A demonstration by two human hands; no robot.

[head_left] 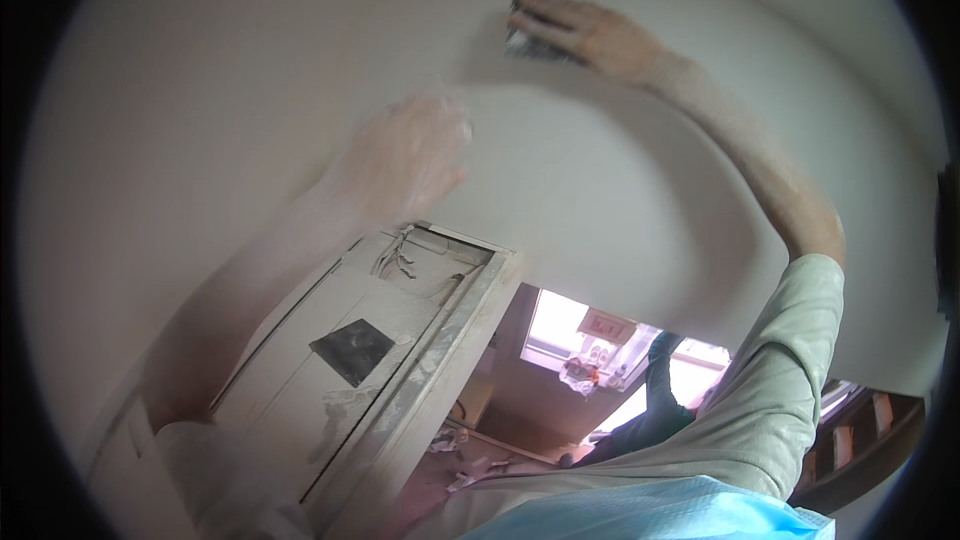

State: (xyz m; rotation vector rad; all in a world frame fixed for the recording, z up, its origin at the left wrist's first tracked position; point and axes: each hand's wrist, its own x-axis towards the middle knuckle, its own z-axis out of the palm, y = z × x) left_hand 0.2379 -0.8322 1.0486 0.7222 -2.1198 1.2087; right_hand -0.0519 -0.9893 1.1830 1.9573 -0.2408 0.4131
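Observation:
My right hand (612, 40) is raised far up, pressed flat to a smooth pale wall or ceiling surface (600, 170). Under its fingers lies a dark, flat pad with a greyish, shiny face (538, 46), which looks like a piece of sandpaper or a sanding pad. The hand closes over one end of it and hides part of it. Lower and to the left, my left hand (412, 155) is smeared by motion near the same pale surface. Its fingers do not show clearly, nor whether anything is in them.
Below my left arm stands a dusty white panel (300, 380) with a black square (353, 351) on it and loose wires (398, 258) at its top. Past its edge, a bright window (555, 325) and scattered debris (470, 450) show far below. Light blue fabric (680, 512) fills the lower edge.

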